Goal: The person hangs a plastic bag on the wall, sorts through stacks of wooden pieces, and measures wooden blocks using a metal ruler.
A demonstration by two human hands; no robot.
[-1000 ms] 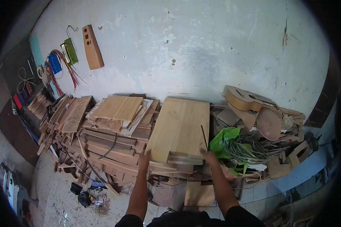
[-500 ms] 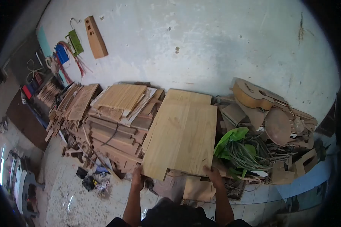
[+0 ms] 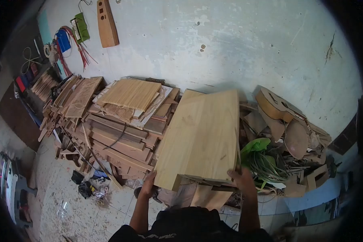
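Note:
A wide, pale wooden board (image 3: 201,133) with a notch cut in its near edge lies in front of me, tilted with its far end toward the wall. My left hand (image 3: 148,186) grips its near left corner, with the fingers hidden beneath or behind the wood. At the near right corner, my right hand (image 3: 242,180) holds the board with the thumb on top. Part of another pale board (image 3: 191,93) shows behind its far left edge. Below the notch sits a smaller light wooden piece (image 3: 209,197).
Stacked planks (image 3: 117,135) fill the left side, topped by a striped panel (image 3: 131,93). On the right are a guitar body (image 3: 276,105), a bundle of green cords (image 3: 266,165) and cardboard (image 3: 316,177). Debris (image 3: 92,189) litters the tiled floor.
The notched board has shifted, its far end rising and its right side moving right, with both hands still holding it. My view has also shifted slightly.

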